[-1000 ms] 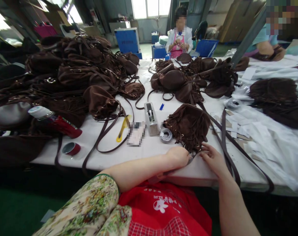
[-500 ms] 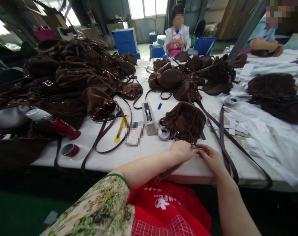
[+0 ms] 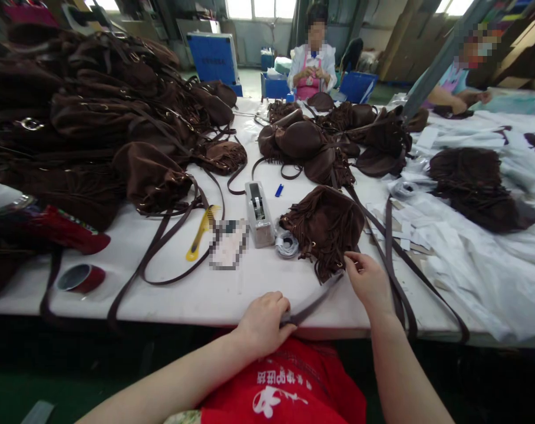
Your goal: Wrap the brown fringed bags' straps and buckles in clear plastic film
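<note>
A dark brown fringed bag lies on the table in front of me. From its lower edge a brown strap runs toward my body, with a greyish sheen along part of it. My left hand is closed around the strap's near end at the table edge. At the bag's lower right corner, my right hand has its thumb and fingers pinched together; what lies between them is too small to make out. Left of the bag are a coil of grey ties and a tape dispenser.
Brown bags are heaped on the left, and more bags lie farther back. A yellow comb, a red cup and a bottle are on the left. White plastic sheets cover the right. Two co-workers sit beyond.
My hands were close together at the bag's lower edge. My left hand has drawn back toward my body and left, and the strap now stretches out. My right hand stays by the bag.
</note>
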Demonstrator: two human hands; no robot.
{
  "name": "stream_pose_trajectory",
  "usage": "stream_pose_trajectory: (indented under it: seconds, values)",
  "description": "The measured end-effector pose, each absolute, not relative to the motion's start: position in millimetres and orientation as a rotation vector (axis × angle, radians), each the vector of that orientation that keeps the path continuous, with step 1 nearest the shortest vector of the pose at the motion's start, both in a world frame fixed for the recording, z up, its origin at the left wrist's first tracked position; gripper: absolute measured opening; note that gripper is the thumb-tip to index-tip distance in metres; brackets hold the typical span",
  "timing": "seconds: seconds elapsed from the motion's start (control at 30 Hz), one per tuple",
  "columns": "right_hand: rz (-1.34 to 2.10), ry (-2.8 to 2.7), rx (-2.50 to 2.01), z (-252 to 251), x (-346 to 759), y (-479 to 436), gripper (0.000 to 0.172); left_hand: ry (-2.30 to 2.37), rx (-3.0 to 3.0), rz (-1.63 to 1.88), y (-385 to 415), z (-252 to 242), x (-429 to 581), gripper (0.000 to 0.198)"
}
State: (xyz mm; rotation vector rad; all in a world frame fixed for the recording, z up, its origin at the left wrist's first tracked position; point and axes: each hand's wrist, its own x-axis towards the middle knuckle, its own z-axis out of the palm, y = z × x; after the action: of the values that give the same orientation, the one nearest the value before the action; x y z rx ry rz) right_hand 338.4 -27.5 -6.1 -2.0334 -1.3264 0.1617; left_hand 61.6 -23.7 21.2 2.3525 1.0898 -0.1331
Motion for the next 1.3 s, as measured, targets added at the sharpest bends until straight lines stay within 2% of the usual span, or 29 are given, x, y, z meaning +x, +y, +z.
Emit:
stream_pose_trajectory:
  seconds: [0.13, 0.3, 0.43, 0.53, 0.67, 0.93, 1.17, 1.3]
  values:
    - [0.125, -1.406, -2.205, -6.2, 340.0, 0.1, 0.028, 1.031, 2.321, -0.171, -11.0, 21.7, 61.6, 0.015]
    - [0.44, -1.235, -2.19, -6.2, 351.7, 10.3, 0.017, 0.943, 2.296, 0.007, 9.9, 35.4, 72.0, 0.041]
    - [0.837, -1.043, -1.957, 0.5, 354.7, 3.8, 0.027, 0.73, 2.191, 0.21, 27.1, 39.0, 120.4, 0.03]
    - [1.083, -0.866, -1.794, 6.5, 353.3, -3.1, 0.034, 0.769, 1.984, 0.207, 40.9, 28.9, 168.0, 0.034]
    - [1.158, -0.795, -1.69, 9.2, 353.7, -8.6, 0.037, 0.943, 1.55, 0.159, 49.0, 7.8, 214.2, 0.043]
    - [1.287, -0.707, -1.526, -0.4, 359.4, -14.9, 0.035, 0.902, 1.029, 0.348, 43.6, -4.4, 227.4, 0.029]
    - [1.52, -0.545, -1.303, 12.3, 347.8, -33.4, 0.03, 1.021, 1.261, 0.355, 43.7, -12.1, 226.0, 0.024]
    - [1.565, -0.687, -1.301, 14.8, 351.2, -44.9, 0.035, 1.176, 1.406, 0.379, 44.6, -14.2, 224.7, 0.023]
